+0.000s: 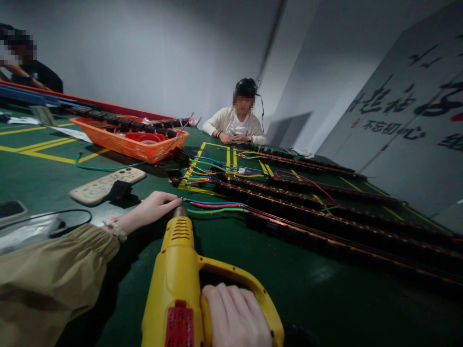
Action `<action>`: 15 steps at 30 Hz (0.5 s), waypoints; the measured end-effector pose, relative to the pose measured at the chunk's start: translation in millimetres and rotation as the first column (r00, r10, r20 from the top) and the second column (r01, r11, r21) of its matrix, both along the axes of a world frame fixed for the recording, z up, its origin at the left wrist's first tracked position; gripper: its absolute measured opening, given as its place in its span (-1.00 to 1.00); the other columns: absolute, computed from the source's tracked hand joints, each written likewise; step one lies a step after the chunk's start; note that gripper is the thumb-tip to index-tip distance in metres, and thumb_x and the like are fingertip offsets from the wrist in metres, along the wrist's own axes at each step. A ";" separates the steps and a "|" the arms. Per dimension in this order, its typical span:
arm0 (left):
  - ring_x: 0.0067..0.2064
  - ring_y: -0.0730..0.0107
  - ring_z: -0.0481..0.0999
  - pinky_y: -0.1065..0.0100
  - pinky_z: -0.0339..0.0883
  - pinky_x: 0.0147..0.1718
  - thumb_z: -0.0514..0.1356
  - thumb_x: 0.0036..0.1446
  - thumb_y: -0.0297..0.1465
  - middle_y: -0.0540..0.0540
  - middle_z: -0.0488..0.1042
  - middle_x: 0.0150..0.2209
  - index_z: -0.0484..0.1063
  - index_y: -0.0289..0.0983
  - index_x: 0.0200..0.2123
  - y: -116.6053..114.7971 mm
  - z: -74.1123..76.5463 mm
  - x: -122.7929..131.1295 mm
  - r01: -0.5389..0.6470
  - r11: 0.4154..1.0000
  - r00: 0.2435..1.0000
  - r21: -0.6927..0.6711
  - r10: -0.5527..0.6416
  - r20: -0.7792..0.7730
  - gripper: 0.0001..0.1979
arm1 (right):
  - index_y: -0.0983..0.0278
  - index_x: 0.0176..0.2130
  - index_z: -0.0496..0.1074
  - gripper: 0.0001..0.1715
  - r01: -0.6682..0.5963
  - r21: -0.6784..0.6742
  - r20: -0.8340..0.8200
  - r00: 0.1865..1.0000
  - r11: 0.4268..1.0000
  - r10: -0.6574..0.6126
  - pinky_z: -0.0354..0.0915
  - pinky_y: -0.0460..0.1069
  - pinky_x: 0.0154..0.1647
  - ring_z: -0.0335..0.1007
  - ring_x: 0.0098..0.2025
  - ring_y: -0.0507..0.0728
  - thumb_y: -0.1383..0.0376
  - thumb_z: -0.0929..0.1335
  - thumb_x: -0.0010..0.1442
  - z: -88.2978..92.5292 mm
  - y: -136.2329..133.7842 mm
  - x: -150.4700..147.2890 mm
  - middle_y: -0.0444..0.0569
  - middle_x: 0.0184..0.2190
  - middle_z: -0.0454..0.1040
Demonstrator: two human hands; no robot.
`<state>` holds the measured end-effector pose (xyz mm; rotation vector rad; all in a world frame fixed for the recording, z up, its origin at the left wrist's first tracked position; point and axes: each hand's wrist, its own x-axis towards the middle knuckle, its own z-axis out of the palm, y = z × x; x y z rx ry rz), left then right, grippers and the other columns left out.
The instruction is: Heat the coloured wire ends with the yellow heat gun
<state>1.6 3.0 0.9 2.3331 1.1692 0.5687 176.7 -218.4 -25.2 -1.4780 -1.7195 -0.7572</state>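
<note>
My right hand [235, 315] is wrapped round the handle of a yellow heat gun [175, 260]. Its metal nozzle [180, 212] points away from me, just below the tips of the wires. With fingers pinched together, my left hand [154, 211] holds the end of a blue wire [204, 202] close by the nozzle. A pink wire [217, 206] and a green wire [213, 211] run beside the blue one. All three lead into the nearest long black rail [275, 224], which has copper strips along it.
More black rails [307, 202] lie side by side to the right. An orange basket [126, 147] of parts stands at the back left, near a power strip [108, 185]. A person [237, 120] sits across the green table [224, 250]; another person [39, 72] is far left.
</note>
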 end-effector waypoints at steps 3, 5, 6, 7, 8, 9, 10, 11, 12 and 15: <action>-0.50 0.52 0.13 0.43 -0.06 -0.48 -0.10 0.14 -0.02 0.02 0.14 -0.60 0.22 -0.35 -0.58 -0.6 0.0 0.2 0.006 1.000 1.000 0.012 -0.006 0.001 -0.48 | 0.29 -0.41 0.34 -0.63 -0.010 -0.028 -0.014 1.000 1.000 0.010 -0.14 -0.13 -0.14 0.03 -0.33 -0.13 0.33 0.05 0.18 -3.2 -3.8 11.7 -0.11 -0.56 0.27; -0.50 0.52 0.14 0.43 -0.05 -0.48 -0.10 0.14 -0.02 0.02 0.14 -0.60 0.21 -0.35 -0.58 -0.4 -0.4 0.0 0.005 1.000 1.000 0.018 -0.005 0.000 -0.48 | 0.28 -0.39 0.35 -0.62 -0.016 -0.045 -0.025 1.000 0.999 0.015 -0.12 -0.13 -0.12 0.05 -0.30 -0.12 0.32 0.04 0.18 -4.0 -6.7 19.8 -0.12 -0.53 0.30; -0.50 0.53 0.14 0.43 -0.06 -0.48 -0.10 0.14 -0.02 0.02 0.13 -0.60 0.21 -0.35 -0.58 -0.2 -0.8 -0.2 0.003 1.000 1.000 0.018 -0.003 0.000 -0.48 | 0.28 -0.39 0.35 -0.62 -0.024 -0.040 -0.026 0.999 0.999 0.023 -0.12 -0.13 -0.11 0.07 -0.29 -0.12 0.32 0.04 0.18 -3.8 -8.2 24.0 -0.13 -0.51 0.32; -0.50 0.53 0.13 0.43 -0.06 -0.48 -0.10 0.14 -0.02 0.02 0.13 -0.61 0.20 -0.35 -0.59 0.2 -1.3 -0.5 0.000 1.000 1.000 0.018 0.000 0.000 -0.48 | 0.27 -0.39 0.36 -0.62 -0.029 -0.036 -0.028 0.999 0.999 0.028 -0.11 -0.13 -0.10 0.08 -0.28 -0.12 0.32 0.05 0.18 -3.1 -9.8 28.4 -0.14 -0.50 0.33; -0.51 0.53 0.13 0.43 -0.07 -0.49 -0.10 0.14 -0.02 0.03 0.13 -0.61 0.19 -0.34 -0.59 0.6 -1.9 -0.9 -0.005 1.000 1.000 0.016 0.005 -0.001 -0.48 | 0.27 -0.39 0.36 -0.63 -0.029 -0.038 -0.027 0.999 0.999 0.028 -0.11 -0.14 -0.10 0.09 -0.28 -0.11 0.33 0.06 0.17 -1.9 -11.6 32.9 -0.15 -0.50 0.33; -0.51 0.53 0.13 0.43 -0.07 -0.49 -0.10 0.14 -0.02 0.03 0.13 -0.61 0.18 -0.34 -0.59 1.0 -2.5 -1.4 -0.010 1.000 1.000 0.013 0.010 -0.005 -0.48 | 0.26 -0.39 0.37 -0.64 -0.020 -0.053 -0.025 1.000 0.998 0.019 -0.11 -0.14 -0.11 0.09 -0.28 -0.11 0.34 0.06 0.16 -0.2 -13.6 37.3 -0.16 -0.50 0.34; -0.51 0.54 0.13 0.42 -0.08 -0.49 -0.10 0.15 -0.02 0.03 0.13 -0.61 0.17 -0.34 -0.59 1.4 -3.2 -2.0 -0.015 1.000 1.000 0.011 0.015 -0.010 -0.48 | 0.24 -0.38 0.37 -0.64 -0.006 -0.080 -0.022 1.000 0.997 0.004 -0.11 -0.14 -0.11 0.09 -0.28 -0.11 0.34 0.06 0.16 1.9 -15.8 41.6 -0.16 -0.49 0.34; -0.51 0.54 0.13 0.42 -0.08 -0.49 -0.10 0.15 -0.02 0.03 0.14 -0.61 0.18 -0.34 -0.59 1.7 -3.9 -2.5 -0.018 1.000 1.000 0.008 0.019 -0.018 -0.48 | 0.23 -0.37 0.37 -0.64 0.013 -0.110 -0.018 1.000 0.994 -0.015 -0.10 -0.15 -0.11 0.09 -0.28 -0.12 0.35 0.06 0.16 4.2 -18.0 45.7 -0.17 -0.49 0.34; -0.51 0.53 0.14 0.42 -0.07 -0.49 -0.10 0.15 -0.02 0.03 0.15 -0.60 0.19 -0.34 -0.58 1.9 -4.5 -3.0 -0.021 1.000 0.999 0.007 0.021 -0.025 -0.48 | 0.22 -0.36 0.38 -0.64 0.029 -0.133 -0.014 0.999 0.991 -0.031 -0.09 -0.16 -0.10 0.09 -0.28 -0.12 0.36 0.06 0.16 6.8 -20.2 49.6 -0.19 -0.47 0.36; -0.49 0.52 0.18 0.42 -0.05 -0.48 -0.12 0.17 -0.03 0.02 0.19 -0.59 0.22 -0.33 -0.56 0.3 -4.0 -3.5 -0.021 1.000 0.999 0.014 0.022 -0.050 -0.49 | 0.20 -0.35 0.38 -0.60 0.065 -0.150 0.006 0.998 0.987 -0.065 -0.07 -0.18 -0.09 0.11 -0.24 -0.12 0.36 0.04 0.17 13.7 -26.1 59.9 -0.22 -0.43 0.38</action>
